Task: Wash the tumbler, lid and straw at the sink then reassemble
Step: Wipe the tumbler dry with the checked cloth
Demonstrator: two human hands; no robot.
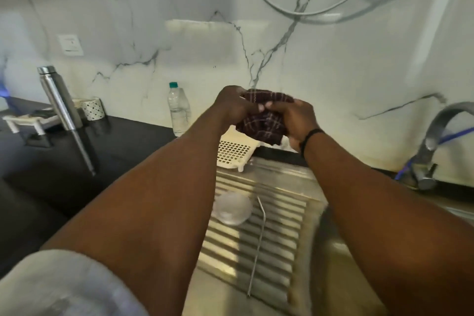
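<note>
1. A steel bottle (pixel 60 99) stands upright near the back-left of the black counter (pixel 123 151); I cannot tell whether it is the tumbler, and no other tumbler shows.
2. The clear lid (pixel 232 209) lies flat at the left edge of the ribbed steel drainboard (pixel 279 215), probably set there to drain.
3. Just right of the lid, not touching it, the metal straw (pixel 257 244) lies across the ribs, long axis running from the near edge toward the wall, bent tip at the far end.
4. The left hand (pixel 234 105) and right hand (pixel 292 117) are raised above the drainboard's far edge, both gripping a bunched dark checked cloth (pixel 266 117), apparently drying before reassembly.
5. The tap (pixel 436 136) rises at the far right.
</note>
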